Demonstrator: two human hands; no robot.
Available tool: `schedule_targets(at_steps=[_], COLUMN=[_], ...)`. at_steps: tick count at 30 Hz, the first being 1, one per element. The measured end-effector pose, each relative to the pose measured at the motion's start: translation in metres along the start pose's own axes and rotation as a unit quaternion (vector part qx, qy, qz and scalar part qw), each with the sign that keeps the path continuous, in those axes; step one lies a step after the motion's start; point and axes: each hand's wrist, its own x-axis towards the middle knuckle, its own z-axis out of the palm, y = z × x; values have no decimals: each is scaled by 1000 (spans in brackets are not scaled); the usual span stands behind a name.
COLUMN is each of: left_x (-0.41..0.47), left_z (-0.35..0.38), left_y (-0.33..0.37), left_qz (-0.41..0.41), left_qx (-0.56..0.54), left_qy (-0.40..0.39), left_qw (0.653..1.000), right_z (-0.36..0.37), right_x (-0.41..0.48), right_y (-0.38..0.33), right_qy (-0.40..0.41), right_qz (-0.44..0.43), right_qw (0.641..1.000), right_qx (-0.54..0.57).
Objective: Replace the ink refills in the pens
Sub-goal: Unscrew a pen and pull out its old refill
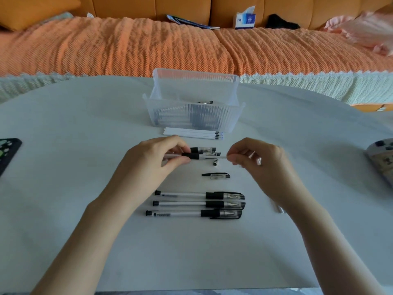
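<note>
The pen barrel hangs just above the table, level between your two hands, with its black rubber section turned toward your right. Your left hand is closed round it, thumb underneath and fingers on top, right behind that black section. Holding it there likely steadies the open mouth so the refill can run straight. A thin white refill comes out of that mouth, and your right hand pinches its far end between thumb and fingertips. This one view cannot tell you whether the refill is sliding in or out. The barrel is clear plastic with neither cap nor nose cone on it.

Just under the pinch point, the small dark nose cone lies on the table, and a little nearer you lies the cap. Both seem parked close so you can reassemble without reaching. Just beyond the grip lies a second pen, partly hidden by your left fingertips. Past it, a bundle of white spare refills sits against the clear ribbed bin.

Nearer you than the cap, three capped pens lie side by side with their tips to your right. Well out past your left hand is a phone, and well out past your right is a game controller.
</note>
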Motion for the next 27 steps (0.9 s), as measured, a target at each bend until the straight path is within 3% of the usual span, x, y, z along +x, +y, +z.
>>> schedule_targets(at_steps=[18, 27], left_x=[-4, -4], left_z=[21, 21], left_y=[15, 17], left_qz=[54, 68], left_qx=[-33, -22], left_qy=[-19, 15], left_qw=[998, 997], right_z=[11, 9], right_x=[-5, -3], right_y=[-17, -10], right_qy=[-37, -50], right_qz=[36, 64], right_qw=[980, 984], right_qx=[193, 158])
